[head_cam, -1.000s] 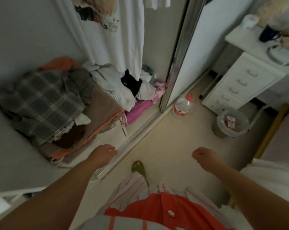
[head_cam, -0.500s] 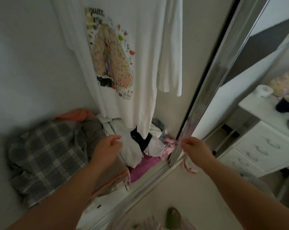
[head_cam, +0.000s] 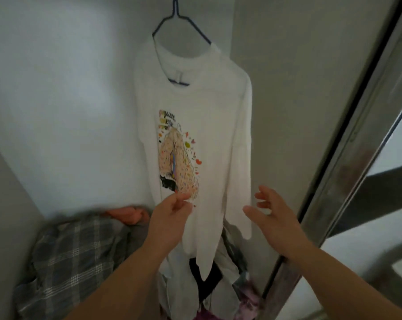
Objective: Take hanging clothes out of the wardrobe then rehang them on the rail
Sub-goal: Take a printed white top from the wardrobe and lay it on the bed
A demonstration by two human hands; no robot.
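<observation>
Head view: the white shirt (head_cam: 209, 125) hangs lengthwise from its blue hanger (head_cam: 180, 18), well above both empty hands; the loosely curled left hand (head_cam: 170, 218) is over its hem, the spread right hand (head_cam: 273, 218) just beside.

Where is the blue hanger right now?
In the head view the blue hanger sits top centre, inside the wardrobe, carrying the white printed T-shirt; both hands are well below it, near the shirt's lower half.

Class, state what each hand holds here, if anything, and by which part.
Nothing is held. The left hand and the right hand, fingers relaxed, hover before the white printed long-sleeved shirt on its blue wire hanger.
</observation>
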